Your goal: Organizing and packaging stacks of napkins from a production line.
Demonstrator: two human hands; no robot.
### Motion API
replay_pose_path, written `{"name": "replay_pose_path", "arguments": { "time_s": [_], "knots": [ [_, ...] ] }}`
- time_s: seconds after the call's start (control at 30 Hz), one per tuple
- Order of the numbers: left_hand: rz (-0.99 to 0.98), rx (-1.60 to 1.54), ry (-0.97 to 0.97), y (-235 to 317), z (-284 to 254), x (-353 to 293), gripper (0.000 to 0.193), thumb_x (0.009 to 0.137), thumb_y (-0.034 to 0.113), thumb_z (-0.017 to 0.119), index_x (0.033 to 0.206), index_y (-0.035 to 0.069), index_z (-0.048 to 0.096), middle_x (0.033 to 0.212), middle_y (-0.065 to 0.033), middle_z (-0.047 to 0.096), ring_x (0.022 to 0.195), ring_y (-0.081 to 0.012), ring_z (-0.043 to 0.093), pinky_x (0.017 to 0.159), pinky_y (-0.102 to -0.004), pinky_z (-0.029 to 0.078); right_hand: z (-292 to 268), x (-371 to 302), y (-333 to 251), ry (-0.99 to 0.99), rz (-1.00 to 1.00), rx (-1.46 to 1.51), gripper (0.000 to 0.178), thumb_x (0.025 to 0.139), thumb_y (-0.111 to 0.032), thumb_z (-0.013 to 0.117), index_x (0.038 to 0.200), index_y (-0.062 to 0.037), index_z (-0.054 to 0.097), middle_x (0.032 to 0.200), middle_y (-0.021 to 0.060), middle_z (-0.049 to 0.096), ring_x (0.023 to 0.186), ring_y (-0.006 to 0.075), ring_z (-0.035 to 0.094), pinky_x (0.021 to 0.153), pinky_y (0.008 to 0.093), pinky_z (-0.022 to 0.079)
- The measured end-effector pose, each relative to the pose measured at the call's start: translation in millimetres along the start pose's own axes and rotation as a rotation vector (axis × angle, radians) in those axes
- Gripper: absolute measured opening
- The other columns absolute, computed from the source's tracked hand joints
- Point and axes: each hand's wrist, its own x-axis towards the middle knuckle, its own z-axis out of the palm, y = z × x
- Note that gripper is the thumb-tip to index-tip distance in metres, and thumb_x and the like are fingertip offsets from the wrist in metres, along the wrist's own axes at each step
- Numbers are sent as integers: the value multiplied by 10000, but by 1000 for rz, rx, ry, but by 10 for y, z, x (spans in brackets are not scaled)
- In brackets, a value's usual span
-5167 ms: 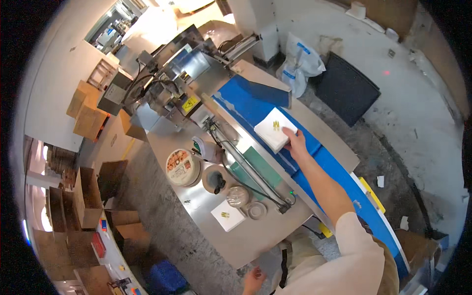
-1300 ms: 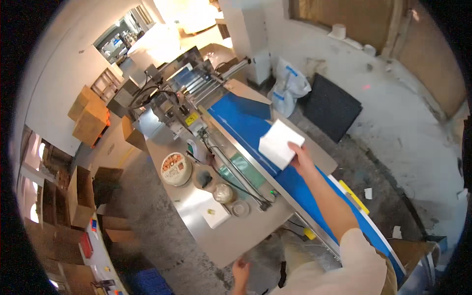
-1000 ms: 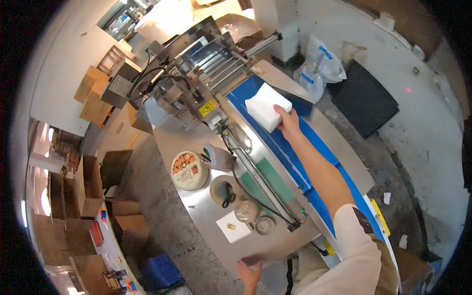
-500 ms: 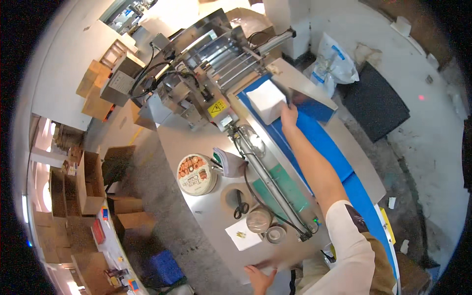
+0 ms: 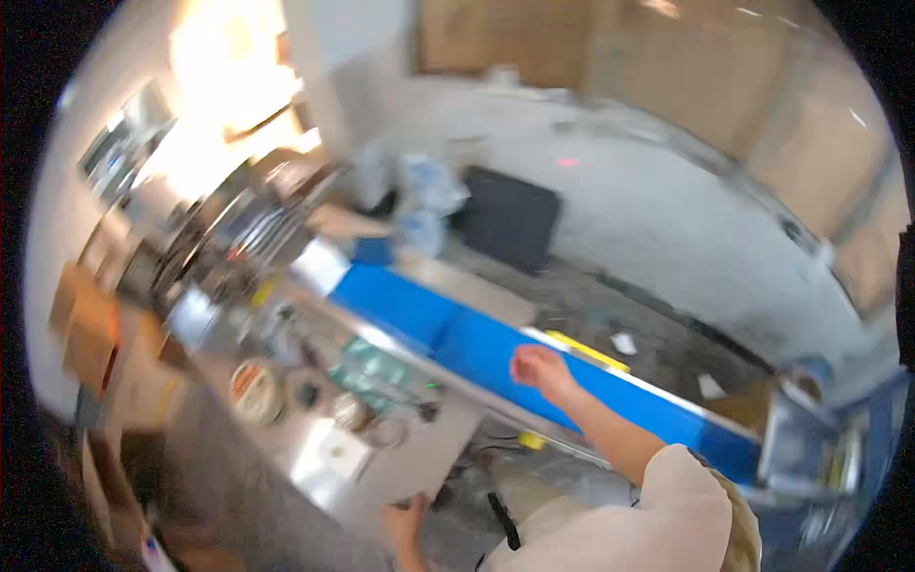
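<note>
The view is smeared by motion. My right hand (image 5: 541, 367) is over the blue conveyor belt (image 5: 477, 343), with its fingers too blurred to tell whether they are curled or hold anything. At the belt's far left end lies a white block-shaped thing (image 5: 321, 265), well apart from that hand. My left hand (image 5: 405, 515) rests at the near edge of the metal table (image 5: 419, 458), its thumb apart from the fingers. A white sheet (image 5: 345, 451) with small things on it is the nearest item to it. Beside the sheet stands a tape roll (image 5: 350, 412).
A round tin (image 5: 255, 393) stands on the table's left part. Metal machinery (image 5: 253, 224) rises at the belt's far end. Beyond the belt, a dark panel (image 5: 510, 219) leans by the wall near white bags (image 5: 429, 195). Cardboard boxes (image 5: 86, 315) are stacked at the left.
My right hand has let go of the white block and come back along the belt toward me. The view has swung right. My left hand stays at the table edge.
</note>
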Motion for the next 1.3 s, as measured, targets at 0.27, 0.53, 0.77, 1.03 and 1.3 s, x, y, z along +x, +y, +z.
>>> {"name": "replay_pose_path", "arguments": {
  "time_s": [0.27, 0.53, 0.77, 1.03, 1.3],
  "knots": [
    [856, 258, -103, 737, 616, -1632, 285, 878, 266, 662, 922, -13, 625, 792, -111, 648, 708, -230, 605, 615, -376, 464, -2236, -4009, -284, 650, -169, 36, 289, 931, -265, 649, 1108, -42, 597, 976, 56, 650, 858, 167, 641, 776, 319, 552],
    [857, 288, -889, 1169, 2374, -3975, 401, 915, 297, 613, 1226, 45, 609, 1055, -141, 677, 920, -237, 631, 797, -346, 505, -3167, -7172, 487, 1078, -436, 357, 227, 940, -227, 633, 1067, -43, 591, 919, 34, 642, 818, 123, 629, 744, 295, 546],
    [1050, 129, -1034, 1255, 4422, -5365, 192, 867, 145, 699, 932, -34, 678, 772, -23, 652, 709, -98, 581, 681, -248, 462, -3869, -9094, 1358, 1311, -417, 392, 262, 937, -239, 640, 1104, -40, 607, 977, 34, 663, 867, 135, 651, 771, 287, 546],
    [932, 317, -1315, 718, 5614, -7755, 247, 877, 66, 666, 1106, -16, 626, 855, -21, 656, 772, -77, 605, 701, -217, 490, -4878, -10789, 1658, 1476, -428, 576, 259, 933, -221, 643, 1091, -19, 607, 946, 73, 673, 842, 154, 662, 708, 285, 541],
    [849, 237, -1575, 1199, 7032, -9025, 247, 907, 93, 650, 1130, -3, 605, 872, -42, 666, 725, -104, 628, 650, -230, 510, -6017, -11392, 1271, 1526, -458, 515, 279, 940, -222, 635, 1112, -6, 596, 970, 72, 670, 856, 147, 647, 749, 288, 536]
  ]
}}
